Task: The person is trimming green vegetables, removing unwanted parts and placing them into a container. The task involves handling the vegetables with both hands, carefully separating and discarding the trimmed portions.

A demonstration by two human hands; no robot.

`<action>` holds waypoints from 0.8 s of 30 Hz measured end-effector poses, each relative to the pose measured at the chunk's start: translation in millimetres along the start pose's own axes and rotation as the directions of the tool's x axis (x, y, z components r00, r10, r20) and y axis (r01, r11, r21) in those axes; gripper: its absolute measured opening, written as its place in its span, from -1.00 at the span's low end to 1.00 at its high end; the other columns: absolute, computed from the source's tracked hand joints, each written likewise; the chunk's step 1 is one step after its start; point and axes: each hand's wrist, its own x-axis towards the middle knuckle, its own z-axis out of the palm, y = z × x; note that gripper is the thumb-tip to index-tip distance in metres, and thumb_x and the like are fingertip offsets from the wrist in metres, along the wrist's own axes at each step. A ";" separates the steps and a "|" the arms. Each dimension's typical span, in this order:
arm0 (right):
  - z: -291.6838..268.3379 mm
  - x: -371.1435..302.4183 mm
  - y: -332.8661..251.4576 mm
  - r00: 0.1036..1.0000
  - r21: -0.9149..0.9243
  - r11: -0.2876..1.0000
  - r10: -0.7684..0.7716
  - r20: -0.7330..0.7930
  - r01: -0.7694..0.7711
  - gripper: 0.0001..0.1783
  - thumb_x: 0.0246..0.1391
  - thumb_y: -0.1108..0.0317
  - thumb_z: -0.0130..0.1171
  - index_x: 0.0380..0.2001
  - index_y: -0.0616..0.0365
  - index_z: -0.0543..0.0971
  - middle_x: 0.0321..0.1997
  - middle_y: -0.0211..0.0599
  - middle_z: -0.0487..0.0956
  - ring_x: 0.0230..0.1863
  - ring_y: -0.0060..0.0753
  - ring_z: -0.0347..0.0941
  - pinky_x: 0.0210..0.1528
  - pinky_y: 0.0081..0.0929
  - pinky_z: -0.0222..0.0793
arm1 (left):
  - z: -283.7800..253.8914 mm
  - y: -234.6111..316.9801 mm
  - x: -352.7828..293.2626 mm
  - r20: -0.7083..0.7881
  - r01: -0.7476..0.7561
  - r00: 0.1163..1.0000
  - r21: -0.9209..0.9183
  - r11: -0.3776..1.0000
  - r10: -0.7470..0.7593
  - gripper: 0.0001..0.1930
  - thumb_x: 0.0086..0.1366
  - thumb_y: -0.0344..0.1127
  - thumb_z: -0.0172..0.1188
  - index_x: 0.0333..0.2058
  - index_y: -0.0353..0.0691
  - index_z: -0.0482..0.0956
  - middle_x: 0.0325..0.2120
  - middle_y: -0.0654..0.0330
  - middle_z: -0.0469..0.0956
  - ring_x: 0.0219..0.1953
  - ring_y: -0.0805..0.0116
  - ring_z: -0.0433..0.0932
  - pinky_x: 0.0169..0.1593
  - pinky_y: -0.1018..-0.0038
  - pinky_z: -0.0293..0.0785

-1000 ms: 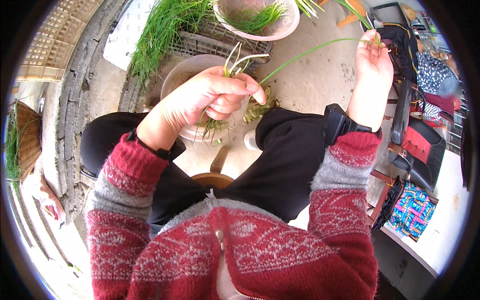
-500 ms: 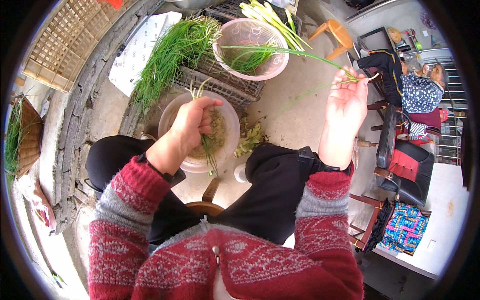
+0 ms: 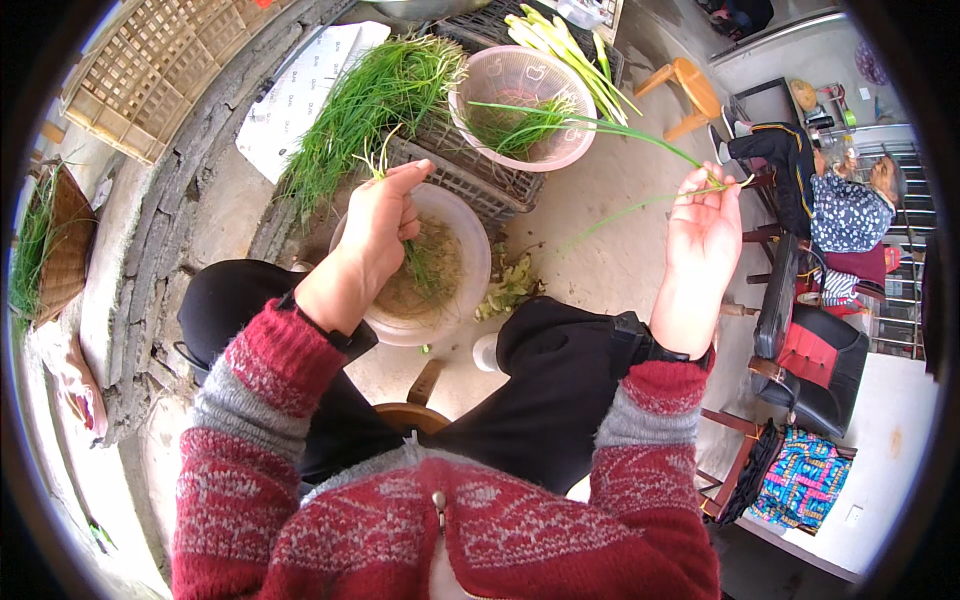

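Two bare hands hold greens about the pale round tub (image 3: 480,262). The left hand (image 3: 378,228), over the tub's left side, is closed in a fist around a small bunch of green stems (image 3: 379,165), their whitish ends poking out above and the thin leaves hanging over the tub. The right hand (image 3: 704,228), well to the right of the tub, has its palm up and fingers loosely curled, the fingertips gripping a long green stalk (image 3: 640,133) with a white end; one narrow leaf arches leftward. Beyond the tub stands a dark plastic crate (image 3: 490,190) with slatted sides, and on it a pink plastic basket (image 3: 490,72) marked with fruit-shaped outlines, holding more greens. Left of that basket, also beyond the tub, lies a shaggy heap of fine green leaves (image 3: 375,110), next to a smooth white sheet (image 3: 295,95) bearing rows of small dark print, too small to read for certain. Limp yellowish leaves (image 3: 510,285) lie just right of the tub; farther right and beyond is a smooth wooden stool (image 3: 698,92) with a round top.
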 end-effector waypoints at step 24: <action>35.0 -76.3 78.9 0.607 -0.522 0.603 0.772 0.190 -0.604 -0.50 0.37 0.00 -0.24 -0.65 -0.04 0.15 -0.69 -0.56 0.10 -0.60 -0.57 0.08 -0.48 -0.54 0.11 | 15.5 19.3 -32.6 0.708 0.197 0.702 -0.087 0.976 -0.079 -0.58 0.29 -0.18 -0.03 0.00 -0.39 0.38 -0.54 0.32 0.26 -0.53 0.52 0.17 -0.49 0.61 0.11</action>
